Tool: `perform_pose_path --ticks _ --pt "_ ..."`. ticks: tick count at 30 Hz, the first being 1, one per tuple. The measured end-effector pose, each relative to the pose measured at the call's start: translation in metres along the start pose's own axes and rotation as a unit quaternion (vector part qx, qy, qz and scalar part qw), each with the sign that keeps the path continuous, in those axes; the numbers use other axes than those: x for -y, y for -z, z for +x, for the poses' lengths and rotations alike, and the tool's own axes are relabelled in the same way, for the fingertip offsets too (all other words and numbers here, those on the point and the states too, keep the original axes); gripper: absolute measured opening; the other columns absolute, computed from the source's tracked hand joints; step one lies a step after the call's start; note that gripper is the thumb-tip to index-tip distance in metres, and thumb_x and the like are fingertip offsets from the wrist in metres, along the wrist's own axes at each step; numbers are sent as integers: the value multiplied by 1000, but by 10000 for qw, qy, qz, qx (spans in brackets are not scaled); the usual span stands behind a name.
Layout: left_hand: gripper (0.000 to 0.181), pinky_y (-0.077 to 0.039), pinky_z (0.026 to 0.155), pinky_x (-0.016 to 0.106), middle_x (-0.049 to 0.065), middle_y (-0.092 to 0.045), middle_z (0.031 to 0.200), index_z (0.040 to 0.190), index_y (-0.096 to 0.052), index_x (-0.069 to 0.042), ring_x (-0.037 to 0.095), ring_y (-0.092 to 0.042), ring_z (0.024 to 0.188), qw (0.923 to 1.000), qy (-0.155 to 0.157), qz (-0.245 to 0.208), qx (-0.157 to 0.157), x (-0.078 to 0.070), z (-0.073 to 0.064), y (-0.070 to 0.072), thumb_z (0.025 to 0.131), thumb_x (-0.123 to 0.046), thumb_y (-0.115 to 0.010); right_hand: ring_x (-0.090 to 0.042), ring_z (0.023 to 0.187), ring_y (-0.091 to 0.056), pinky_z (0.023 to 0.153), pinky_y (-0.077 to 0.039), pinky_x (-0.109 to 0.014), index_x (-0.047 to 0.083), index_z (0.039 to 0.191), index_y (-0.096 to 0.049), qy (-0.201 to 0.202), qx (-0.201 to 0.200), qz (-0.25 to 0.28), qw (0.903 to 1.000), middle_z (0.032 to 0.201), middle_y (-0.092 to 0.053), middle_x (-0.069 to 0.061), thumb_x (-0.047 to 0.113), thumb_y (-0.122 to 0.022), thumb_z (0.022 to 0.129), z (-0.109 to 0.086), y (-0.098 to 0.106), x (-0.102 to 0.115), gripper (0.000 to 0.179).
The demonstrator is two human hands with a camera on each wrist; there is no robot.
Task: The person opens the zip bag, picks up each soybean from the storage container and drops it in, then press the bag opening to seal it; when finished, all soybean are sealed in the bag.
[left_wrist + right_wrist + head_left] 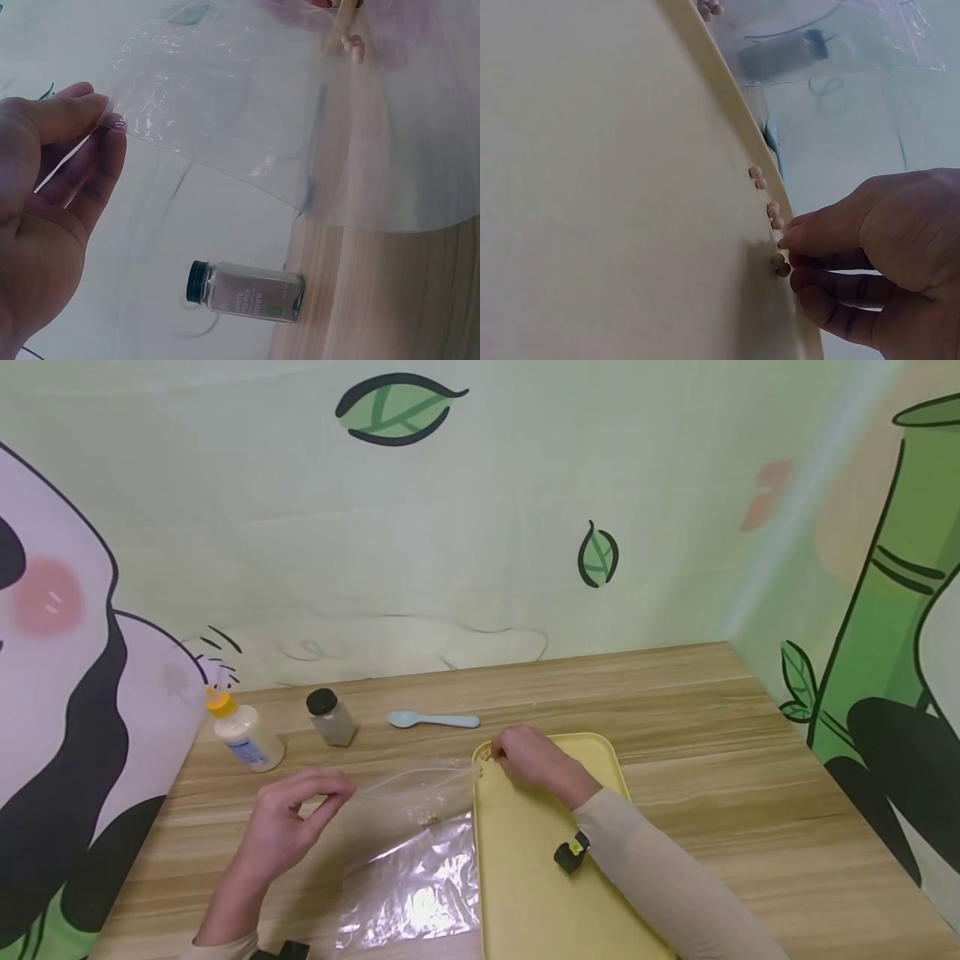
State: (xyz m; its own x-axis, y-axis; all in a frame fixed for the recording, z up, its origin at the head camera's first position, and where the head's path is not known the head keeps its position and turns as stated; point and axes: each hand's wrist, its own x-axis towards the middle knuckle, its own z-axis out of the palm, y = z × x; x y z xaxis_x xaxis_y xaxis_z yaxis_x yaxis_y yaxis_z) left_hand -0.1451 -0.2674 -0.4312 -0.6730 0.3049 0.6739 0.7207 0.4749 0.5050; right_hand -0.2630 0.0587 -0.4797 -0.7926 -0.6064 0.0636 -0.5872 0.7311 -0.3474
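Note:
My left hand (288, 818) pinches one edge of a clear plastic bag (420, 885) between thumb and fingers, raising its mouth. The bag's lower part lies on the table against the yellow tray (547, 885). A few small beige balls (352, 49) show inside the bag. At the tray's far left corner is my right hand (536, 760), its thumb and fingers pinching a small beige ball (782, 244). Several more such balls (772, 210) lie along the tray's rim beside the fingertips.
Behind the bag stand a white pepper jar (332, 727) with a black lid and a white bottle (247, 739) with a yellow cap. A light blue spoon (435, 720) lies just beyond the tray. The wall closes off the table's far edge.

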Motion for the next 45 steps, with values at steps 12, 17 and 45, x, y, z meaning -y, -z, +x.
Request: perform_pose_path --ticks 12,17,45 --pt "34 -53 84 9 9 -73 87 86 -74 -6 3 -66 89 10000 -22 59 -23 0 0 0 67 23 -74 -23 88 -69 81 -59 -35 3 94 -74 305 -300 -142 9990 94 -74 -8 1 -60 89 -3 12 6 16" --pt "34 -54 83 10 10 -74 88 86 -74 -5 2 -66 89 10000 40 23 10 0 0 0 67 23 -74 -23 90 -68 82 -59 -35 3 96 -74 319 -327 -112 9989 95 -73 -9 4 -61 90 -5 15 9 15" --pt "33 -53 84 8 8 -74 87 85 -74 -6 2 -66 89 9999 51 142 4 0 0 -1 67 22 -75 -12 78 -64 68 -56 -19 7 94 -72 912 -1178 29 9888 87 -70 -2 7 -66 90 -12 43 32 8"
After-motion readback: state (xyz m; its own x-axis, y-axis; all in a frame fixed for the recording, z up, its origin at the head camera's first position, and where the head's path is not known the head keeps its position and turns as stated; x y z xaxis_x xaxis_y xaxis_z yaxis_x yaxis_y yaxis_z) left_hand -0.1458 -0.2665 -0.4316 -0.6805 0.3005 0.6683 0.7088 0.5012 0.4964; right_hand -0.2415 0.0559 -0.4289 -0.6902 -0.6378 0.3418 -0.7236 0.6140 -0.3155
